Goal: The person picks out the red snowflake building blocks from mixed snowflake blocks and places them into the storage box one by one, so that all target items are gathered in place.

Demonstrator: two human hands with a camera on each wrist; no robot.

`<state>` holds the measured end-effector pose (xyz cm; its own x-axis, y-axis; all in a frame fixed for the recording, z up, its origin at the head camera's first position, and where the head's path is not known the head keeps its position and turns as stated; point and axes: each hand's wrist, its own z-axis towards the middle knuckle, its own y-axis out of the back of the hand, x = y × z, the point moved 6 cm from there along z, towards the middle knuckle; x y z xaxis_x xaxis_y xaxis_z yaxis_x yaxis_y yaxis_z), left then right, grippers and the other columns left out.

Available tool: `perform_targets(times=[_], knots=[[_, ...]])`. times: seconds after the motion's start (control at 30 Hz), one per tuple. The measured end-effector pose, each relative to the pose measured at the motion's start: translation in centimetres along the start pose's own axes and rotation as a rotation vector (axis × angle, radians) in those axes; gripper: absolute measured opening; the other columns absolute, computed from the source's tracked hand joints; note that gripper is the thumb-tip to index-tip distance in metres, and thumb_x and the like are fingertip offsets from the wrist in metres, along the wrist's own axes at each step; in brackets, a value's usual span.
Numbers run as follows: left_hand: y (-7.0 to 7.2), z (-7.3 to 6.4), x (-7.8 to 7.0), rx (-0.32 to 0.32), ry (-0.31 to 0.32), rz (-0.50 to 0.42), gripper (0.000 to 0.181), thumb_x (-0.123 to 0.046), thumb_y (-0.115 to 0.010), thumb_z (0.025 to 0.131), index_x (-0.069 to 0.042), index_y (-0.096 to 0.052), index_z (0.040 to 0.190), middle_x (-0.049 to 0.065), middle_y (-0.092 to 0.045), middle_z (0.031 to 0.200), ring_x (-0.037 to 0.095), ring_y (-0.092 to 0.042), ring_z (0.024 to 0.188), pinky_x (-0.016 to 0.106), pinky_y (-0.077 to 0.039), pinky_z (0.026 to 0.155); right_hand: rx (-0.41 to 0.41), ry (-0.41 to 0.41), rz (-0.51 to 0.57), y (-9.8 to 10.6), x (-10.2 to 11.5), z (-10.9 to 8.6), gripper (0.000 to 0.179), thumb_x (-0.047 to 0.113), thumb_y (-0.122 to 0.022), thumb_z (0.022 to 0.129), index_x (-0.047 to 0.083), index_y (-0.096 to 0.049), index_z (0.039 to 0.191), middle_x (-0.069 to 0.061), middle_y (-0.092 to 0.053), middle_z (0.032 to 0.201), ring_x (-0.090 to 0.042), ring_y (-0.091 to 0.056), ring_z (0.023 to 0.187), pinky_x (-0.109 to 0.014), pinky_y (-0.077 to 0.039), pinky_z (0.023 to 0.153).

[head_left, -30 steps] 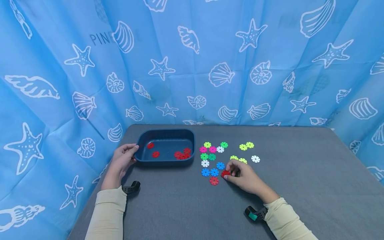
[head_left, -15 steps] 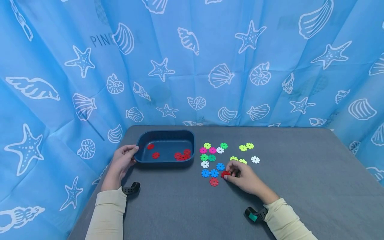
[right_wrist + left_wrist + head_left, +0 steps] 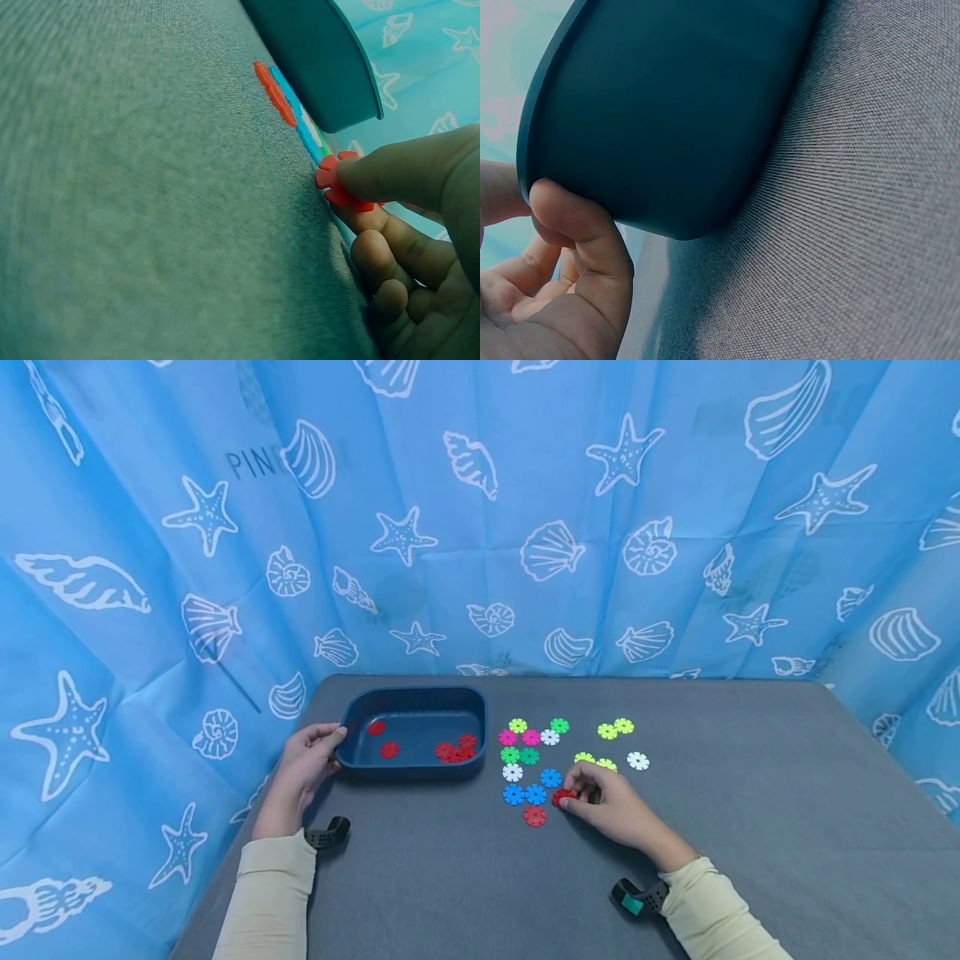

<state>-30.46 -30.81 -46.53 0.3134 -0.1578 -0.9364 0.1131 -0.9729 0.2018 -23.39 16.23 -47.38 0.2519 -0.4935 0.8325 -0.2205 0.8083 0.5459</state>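
Note:
My left hand (image 3: 306, 768) pinches the left rim of a dark blue oval-cornered bin (image 3: 411, 770) between thumb and fingers; the left wrist view shows the thumb on the outer wall of the bin (image 3: 667, 112). Several red notched discs (image 3: 389, 750) lie inside it. On the right, my right hand (image 3: 611, 802) pinches a red notched disc (image 3: 330, 180) between thumb and forefinger, just over the cloth. Another red disc (image 3: 535, 816) lies flat to its left, with blue discs (image 3: 513, 794) just behind.
White (image 3: 512, 772), green (image 3: 510, 755), pink (image 3: 507, 737) and yellow discs (image 3: 616, 727) lie scattered right of the bin. Some yellow ones are partly hidden behind my right hand. A grey cloth (image 3: 450, 877) covers the table, and a blue shell-patterned curtain (image 3: 480, 527) hangs behind.
Both hands keep their places and grips. The whole head view has shifted very slightly, so everything sits a little lower in it.

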Motion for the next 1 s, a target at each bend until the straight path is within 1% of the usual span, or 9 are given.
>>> perform_targets(times=[0.4, 0.53, 0.83, 1.0], knots=[[0.01, -0.06, -0.03, -0.005, -0.003, 0.0, 0.055, -0.043, -0.064, 0.107, -0.009, -0.054, 0.149, 0.003, -0.061, 0.114, 0.01, -0.059, 0.088, 0.021, -0.056, 0.076, -0.022, 0.031, 0.024, 0.08, 0.21, -0.23, 0.015, 0.006, -0.078, 0.094, 0.009, -0.066, 0.101, -0.003, -0.063, 0.09, -0.013, -0.058, 0.078, -0.026, -0.051, 0.069], [0.01, -0.1, -0.05, -0.007, -0.003, 0.004, 0.054, -0.043, -0.064, 0.107, -0.009, -0.055, 0.148, 0.003, -0.061, 0.116, 0.01, -0.059, 0.089, 0.022, -0.056, 0.076, -0.026, 0.041, 0.027, 0.1, 0.3, -0.28, 0.014, 0.005, -0.078, 0.094, 0.008, -0.066, 0.1, -0.003, -0.063, 0.089, -0.012, -0.058, 0.077, -0.026, -0.05, 0.068], [-0.05, -0.02, 0.06, -0.004, 0.005, 0.007, 0.055, -0.045, -0.064, 0.106, -0.01, -0.055, 0.148, 0.007, -0.06, 0.122, 0.012, -0.06, 0.092, 0.021, -0.056, 0.078, -0.028, 0.024, 0.024, 0.05, 0.12, -0.13, 0.015, 0.004, -0.078, 0.094, 0.009, -0.066, 0.101, -0.002, -0.063, 0.089, -0.013, -0.058, 0.077, -0.026, -0.051, 0.068], [0.03, 0.04, 0.11, -0.007, 0.005, 0.008, 0.054, -0.044, -0.064, 0.106, -0.01, -0.055, 0.147, 0.006, -0.061, 0.121, 0.012, -0.06, 0.091, 0.021, -0.056, 0.078, -0.023, 0.02, 0.026, 0.07, 0.3, -0.24, 0.014, 0.004, -0.078, 0.094, 0.009, -0.066, 0.101, -0.003, -0.063, 0.089, -0.013, -0.058, 0.077, -0.025, -0.051, 0.068]])
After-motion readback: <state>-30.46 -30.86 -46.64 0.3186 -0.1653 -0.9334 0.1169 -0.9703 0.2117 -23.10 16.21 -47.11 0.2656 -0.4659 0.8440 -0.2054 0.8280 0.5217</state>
